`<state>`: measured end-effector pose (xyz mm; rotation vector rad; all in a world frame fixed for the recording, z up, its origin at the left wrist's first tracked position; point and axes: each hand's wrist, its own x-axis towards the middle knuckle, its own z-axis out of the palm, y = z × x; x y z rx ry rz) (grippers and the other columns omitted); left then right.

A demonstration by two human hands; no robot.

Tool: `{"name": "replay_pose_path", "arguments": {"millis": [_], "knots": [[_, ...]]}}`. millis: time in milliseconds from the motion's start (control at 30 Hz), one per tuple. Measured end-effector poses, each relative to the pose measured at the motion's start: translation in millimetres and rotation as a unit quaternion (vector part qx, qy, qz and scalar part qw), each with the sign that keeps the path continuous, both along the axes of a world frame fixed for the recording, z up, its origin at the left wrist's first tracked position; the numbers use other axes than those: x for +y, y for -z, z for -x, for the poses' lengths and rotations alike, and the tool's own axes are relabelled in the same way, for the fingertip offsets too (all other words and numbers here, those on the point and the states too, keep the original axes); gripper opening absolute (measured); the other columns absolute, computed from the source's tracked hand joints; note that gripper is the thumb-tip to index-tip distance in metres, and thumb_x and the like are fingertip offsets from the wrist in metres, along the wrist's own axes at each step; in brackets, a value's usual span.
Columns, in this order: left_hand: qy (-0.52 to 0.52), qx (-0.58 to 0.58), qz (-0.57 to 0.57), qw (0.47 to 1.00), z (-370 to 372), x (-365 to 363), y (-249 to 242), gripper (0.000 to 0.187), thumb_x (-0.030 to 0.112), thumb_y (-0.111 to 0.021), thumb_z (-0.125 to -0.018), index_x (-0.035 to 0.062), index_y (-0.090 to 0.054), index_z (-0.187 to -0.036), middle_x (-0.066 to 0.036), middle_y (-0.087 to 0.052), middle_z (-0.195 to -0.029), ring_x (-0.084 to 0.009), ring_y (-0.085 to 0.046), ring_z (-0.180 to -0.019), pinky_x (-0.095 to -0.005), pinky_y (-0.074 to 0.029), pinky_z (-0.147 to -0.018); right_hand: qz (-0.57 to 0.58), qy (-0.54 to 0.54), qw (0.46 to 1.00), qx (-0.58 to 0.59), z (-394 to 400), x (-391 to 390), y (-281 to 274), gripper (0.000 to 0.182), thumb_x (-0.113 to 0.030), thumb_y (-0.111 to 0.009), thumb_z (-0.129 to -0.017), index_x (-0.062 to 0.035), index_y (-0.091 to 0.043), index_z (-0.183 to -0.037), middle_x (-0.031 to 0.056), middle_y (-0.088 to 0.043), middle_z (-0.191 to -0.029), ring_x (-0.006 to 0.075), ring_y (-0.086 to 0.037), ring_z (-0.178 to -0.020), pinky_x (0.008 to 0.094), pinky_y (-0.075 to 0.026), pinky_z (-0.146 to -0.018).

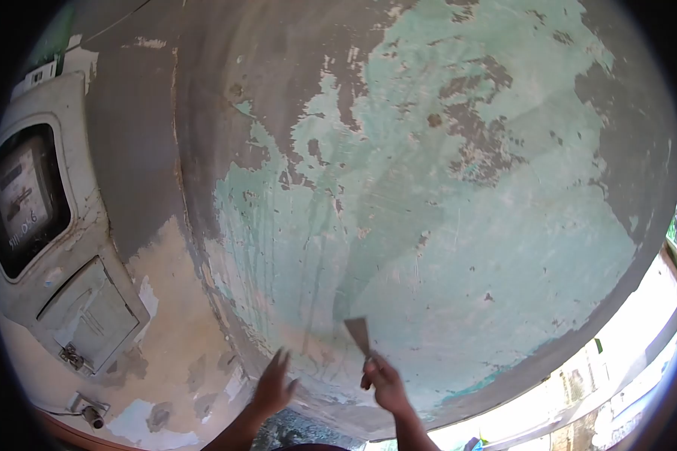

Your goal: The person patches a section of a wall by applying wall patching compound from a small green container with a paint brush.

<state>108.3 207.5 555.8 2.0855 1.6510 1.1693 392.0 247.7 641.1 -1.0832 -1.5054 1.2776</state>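
Note:
A wall with peeling green paint (466, 248) and bare grey patches fills most of the view. My right hand (386, 382) is closed around the handle of a paint scraper (358, 334), whose flat, flared blade points up and to the left over the lower part of the paint. To its left, my left hand (275, 383) is raised with the fingers stretched upward and the thumb apart, holding nothing. It is nearest to the lower left edge of the green area, where the paint looks worn and streaked.
On the left wall hangs a grey electric meter box (83, 188) with a dark window and a small lower door. Below it a round fitting (92, 416) sticks out. A vertical crack runs along the corner. Bright daylight and a railing (602, 398) show at the lower right.

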Motion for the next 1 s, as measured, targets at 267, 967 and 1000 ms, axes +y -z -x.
{"name": "replay_pose_path", "arguments": {"millis": [267, 967, 1000], "knots": [[0.152, 0.159, -0.307, 0.926, -96, 59, -198, 0.062, 0.018, -0.066, -0.093, -0.0037, -0.046, -0.147, -0.031, -0.040, -0.155, -0.0477, -0.042, -0.144, -0.0558, -0.039, -0.116, 0.031, 0.047, 0.974, 0.218, 8, -3, -140, 0.038, -0.012, -0.056, -0.102, 0.0073, -0.059, -0.135, 0.0087, -0.064, -0.098, 0.0122, -0.054, -0.054, 0.0239, -0.045, -0.051], [-0.021, 0.031, -0.486, 0.873, -59, 133, -263, 0.043, 0.018, -0.061, -0.094, -0.0050, -0.064, -0.131, -0.023, -0.062, -0.138, -0.0394, -0.061, -0.130, -0.0483, -0.054, -0.105, 0.156, -0.299, 0.779, 0.528, 85, 77, -192, 0.043, -0.028, -0.023, -0.113, -0.0120, -0.034, -0.152, 0.0136, -0.058, -0.090, 0.0153, -0.049, -0.039, 0.0286, -0.043, -0.030], [-0.018, 0.030, -0.496, 0.867, -57, 134, -263, 0.042, 0.017, -0.062, -0.094, -0.0049, -0.065, -0.130, -0.023, -0.063, -0.138, -0.0391, -0.062, -0.128, -0.0478, -0.055, -0.103, 0.149, -0.298, 0.787, 0.520, 86, 69, -196, 0.044, -0.030, -0.023, -0.114, -0.0134, -0.034, -0.153, 0.0136, -0.058, -0.090, 0.0151, -0.049, -0.039, 0.0282, -0.043, -0.030]]}}
